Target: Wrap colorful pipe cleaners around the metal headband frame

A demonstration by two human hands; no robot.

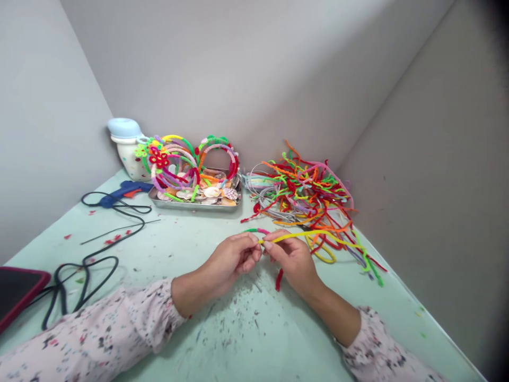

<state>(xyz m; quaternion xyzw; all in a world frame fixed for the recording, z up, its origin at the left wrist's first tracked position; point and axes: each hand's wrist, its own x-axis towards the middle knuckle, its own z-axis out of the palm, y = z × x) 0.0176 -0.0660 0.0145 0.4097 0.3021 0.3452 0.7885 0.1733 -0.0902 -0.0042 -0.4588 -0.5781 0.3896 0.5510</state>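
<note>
My left hand (238,257) is closed in a pinch at the middle of the table, fingertips against the near end of a yellow pipe cleaner (306,233). My right hand (293,261) pinches that same yellow pipe cleaner right beside the left fingertips. Its long free length runs off to the right, over the back of my right hand. Behind the fingers curves a band wrapped in green and pink fuzzy wire (256,230). A red fuzzy end (279,279) hangs below my right hand, seemingly part of that band; my fingers hide the middle.
A metal tray (199,206) of shells holds colourful fuzzy headbands (175,159). Right of it lies a tangled heap of pipe cleaners (310,185). At left are a white cup (129,154) with a blue lid, a blue glue gun (119,193), its black cord (85,260) and a red-edged device (24,292).
</note>
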